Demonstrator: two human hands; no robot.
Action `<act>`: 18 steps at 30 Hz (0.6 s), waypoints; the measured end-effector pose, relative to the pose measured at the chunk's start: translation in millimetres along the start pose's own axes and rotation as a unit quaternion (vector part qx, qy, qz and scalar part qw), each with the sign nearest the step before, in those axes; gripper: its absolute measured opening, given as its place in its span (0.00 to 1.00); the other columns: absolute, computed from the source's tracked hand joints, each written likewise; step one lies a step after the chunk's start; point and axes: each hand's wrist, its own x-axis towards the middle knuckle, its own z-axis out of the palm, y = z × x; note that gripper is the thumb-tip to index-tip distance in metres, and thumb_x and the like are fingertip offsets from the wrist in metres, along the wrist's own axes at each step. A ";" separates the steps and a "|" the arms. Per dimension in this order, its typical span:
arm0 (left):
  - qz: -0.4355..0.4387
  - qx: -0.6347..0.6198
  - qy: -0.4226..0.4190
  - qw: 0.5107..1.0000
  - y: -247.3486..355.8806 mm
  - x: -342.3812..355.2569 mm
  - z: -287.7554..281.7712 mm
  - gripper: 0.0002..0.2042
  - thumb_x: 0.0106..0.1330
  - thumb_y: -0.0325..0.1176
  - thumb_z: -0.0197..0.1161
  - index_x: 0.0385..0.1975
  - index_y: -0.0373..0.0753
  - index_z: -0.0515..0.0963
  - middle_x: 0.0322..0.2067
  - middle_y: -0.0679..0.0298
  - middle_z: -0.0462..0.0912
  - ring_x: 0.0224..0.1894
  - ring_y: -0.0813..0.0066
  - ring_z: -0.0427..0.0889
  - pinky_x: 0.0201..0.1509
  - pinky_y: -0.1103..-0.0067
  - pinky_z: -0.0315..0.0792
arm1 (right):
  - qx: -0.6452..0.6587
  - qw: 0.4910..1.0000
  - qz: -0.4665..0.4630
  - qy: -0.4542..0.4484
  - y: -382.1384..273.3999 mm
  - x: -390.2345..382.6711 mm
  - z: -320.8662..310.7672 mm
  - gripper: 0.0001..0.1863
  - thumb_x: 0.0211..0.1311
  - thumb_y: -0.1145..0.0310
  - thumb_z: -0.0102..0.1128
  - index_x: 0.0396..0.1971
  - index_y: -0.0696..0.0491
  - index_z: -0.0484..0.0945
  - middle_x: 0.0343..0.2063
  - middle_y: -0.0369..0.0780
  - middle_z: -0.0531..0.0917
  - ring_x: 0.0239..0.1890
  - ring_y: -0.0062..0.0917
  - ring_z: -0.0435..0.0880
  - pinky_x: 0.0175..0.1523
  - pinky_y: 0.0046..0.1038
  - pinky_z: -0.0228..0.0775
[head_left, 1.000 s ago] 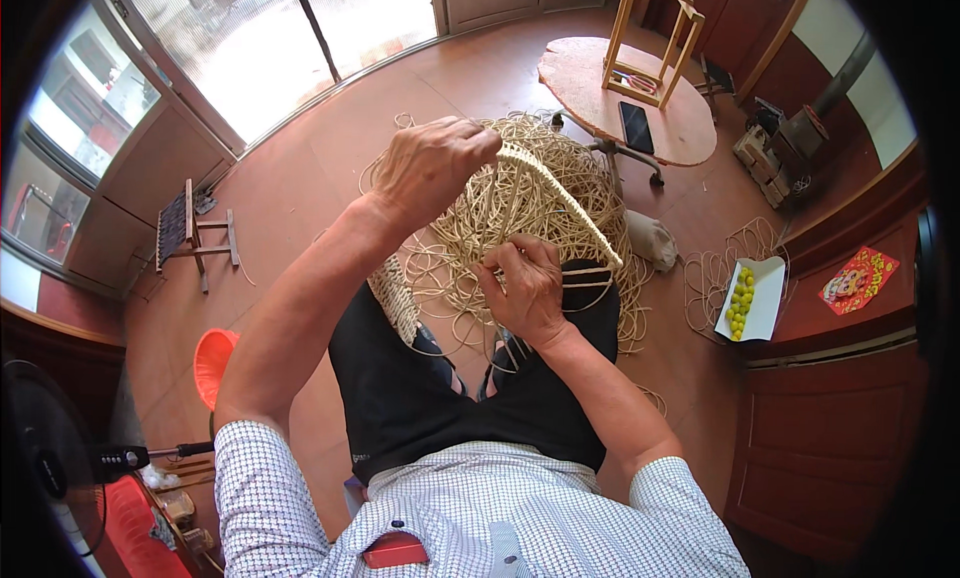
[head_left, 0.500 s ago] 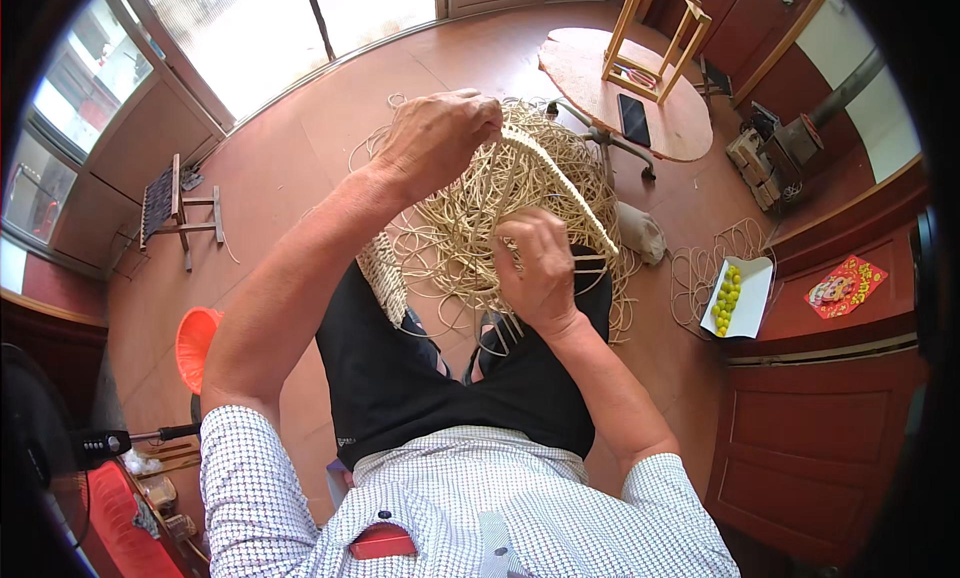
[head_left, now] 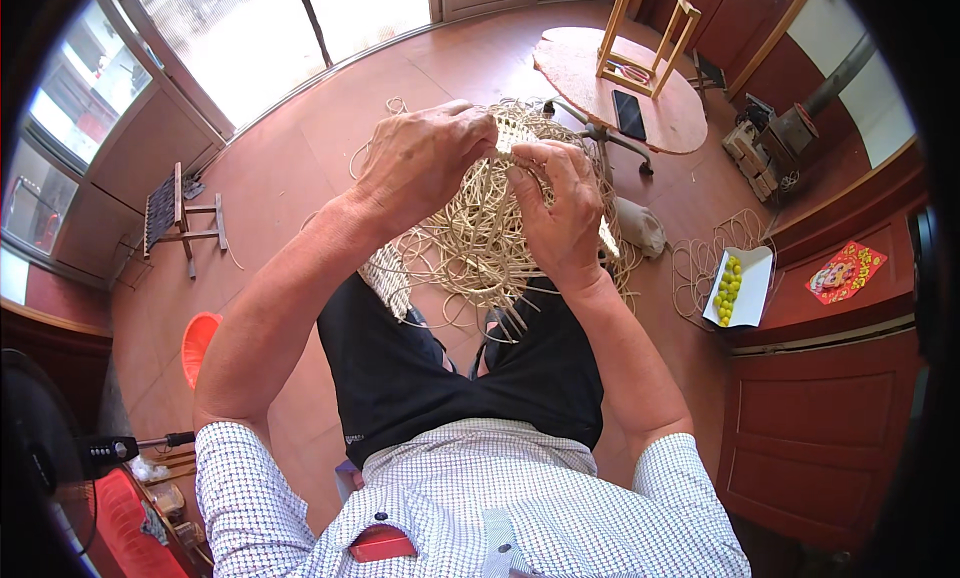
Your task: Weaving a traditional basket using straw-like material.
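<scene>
My left hand [head_left: 425, 163] is closed, its fingertips pinching the edge of a pale woven cord strip [head_left: 515, 130]. My right hand [head_left: 562, 203] has its thumb and fingers pressed together on the same strip, close to the left fingertips. Both hands are raised above a large tangled heap of beige cord [head_left: 470, 228], whose loose ends trail down between my knees. More of the woven work, a thick panel [head_left: 384, 280], hangs beside my left thigh. The exact spot where the fingers meet the cord is partly hidden.
At the far right a round table [head_left: 665, 126] bears a phone [head_left: 629, 114], scissors and a wooden frame [head_left: 603, 53]. Left stands a folding stool [head_left: 180, 218] and an orange basin [head_left: 198, 346]. Right lies a white tray [head_left: 752, 288] of green fruit beside loose cord.
My right hand has moved up and forward from above my lap to meet the left at the woven strip. The left hand has shifted only slightly.
</scene>
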 end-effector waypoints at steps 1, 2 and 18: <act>0.002 0.001 -0.001 1.000 0.7 -1.1 0.4 0.07 0.79 0.39 0.68 0.45 0.43 0.86 0.40 0.61 0.89 0.42 0.54 0.91 0.46 0.63 0.83 | 0.005 1.000 0.018 -0.008 -0.1 1.1 -0.6 0.13 0.67 0.72 0.76 0.50 0.50 0.87 0.47 0.42 0.88 0.53 0.42 0.87 0.61 0.44 0.77; 0.000 0.010 0.001 1.000 1.2 -2.4 1.1 0.07 0.79 0.38 0.68 0.45 0.43 0.86 0.40 0.62 0.89 0.41 0.55 0.91 0.45 0.63 0.83 | 0.005 1.000 0.019 -0.005 0.6 1.3 -0.5 0.13 0.67 0.72 0.76 0.50 0.50 0.87 0.47 0.42 0.88 0.53 0.42 0.87 0.61 0.44 0.77; 0.012 0.011 0.034 0.999 78.7 -77.8 -36.4 0.04 0.73 0.32 0.72 0.40 0.45 0.83 0.31 0.66 0.81 0.29 0.65 0.86 0.29 0.70 0.77 | 0.041 0.997 -0.057 0.018 -49.6 -41.4 -28.8 0.15 0.55 0.70 0.85 0.38 0.45 0.85 0.38 0.34 0.86 0.43 0.32 0.85 0.53 0.35 0.77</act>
